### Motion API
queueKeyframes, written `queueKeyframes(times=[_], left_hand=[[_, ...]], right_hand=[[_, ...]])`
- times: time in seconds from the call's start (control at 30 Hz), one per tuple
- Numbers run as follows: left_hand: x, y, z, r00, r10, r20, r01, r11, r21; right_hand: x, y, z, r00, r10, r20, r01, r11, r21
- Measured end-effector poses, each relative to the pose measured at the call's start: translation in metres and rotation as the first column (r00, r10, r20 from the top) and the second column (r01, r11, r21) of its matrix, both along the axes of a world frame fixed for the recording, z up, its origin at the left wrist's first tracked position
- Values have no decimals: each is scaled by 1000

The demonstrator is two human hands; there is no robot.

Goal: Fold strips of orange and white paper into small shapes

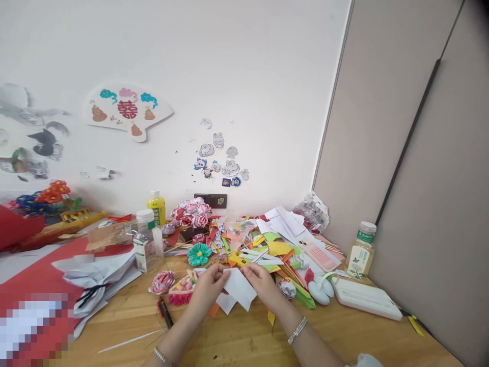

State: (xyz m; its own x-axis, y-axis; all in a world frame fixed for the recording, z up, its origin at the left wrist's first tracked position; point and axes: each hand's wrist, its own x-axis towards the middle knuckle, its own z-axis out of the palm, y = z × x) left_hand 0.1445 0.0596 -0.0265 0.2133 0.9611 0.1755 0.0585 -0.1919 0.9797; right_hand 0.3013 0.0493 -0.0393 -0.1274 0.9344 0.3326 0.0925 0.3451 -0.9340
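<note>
A piece of white paper [240, 286] is held up in front of me between both hands, over the wooden table. My left hand [212, 283] pinches its upper left edge between thumb and fingers. At the upper right edge, the fingers of my right hand [261, 280] are closed on the same paper. Another white paper piece [225, 303] shows just below it, partly covered. Beside my left hand sit a small basket [182, 290] with a pink rim and a pink-and-white paper rose [162, 282]. A crumpled paper flower [287, 289] lies right of my right hand.
Coloured paper scraps [278, 248] pile up behind my hands. A pen [165, 312] and a thin white stick [128, 341] lie at left, near a clear bottle [145, 242]. To the right are a pink phone [318, 255], a white box [367, 299] and another bottle [361, 252].
</note>
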Motion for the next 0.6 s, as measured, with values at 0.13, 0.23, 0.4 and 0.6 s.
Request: queueKeyframes(times=[0.13, 0.23, 0.4, 0.6], left_hand=[[-7, 8, 1, 978, 76, 195, -64, 996, -67], [-9, 10, 3, 960, 115, 255, -95, 991, -92], [-3, 5, 0, 999, 4, 49, 3, 989, -145], [6, -9, -5, 924, -330, -194, 315, 943, -103]], right_hand=[[-1, 2, -2, 989, 43, -145, -56, 995, -86], [-1, 3, -4, 985, 93, -146, -105, 991, -80], [4, 10, -9, 990, -68, -125, 61, 996, -63], [6, 16, -10, 982, -158, -103, 154, 987, -45]])
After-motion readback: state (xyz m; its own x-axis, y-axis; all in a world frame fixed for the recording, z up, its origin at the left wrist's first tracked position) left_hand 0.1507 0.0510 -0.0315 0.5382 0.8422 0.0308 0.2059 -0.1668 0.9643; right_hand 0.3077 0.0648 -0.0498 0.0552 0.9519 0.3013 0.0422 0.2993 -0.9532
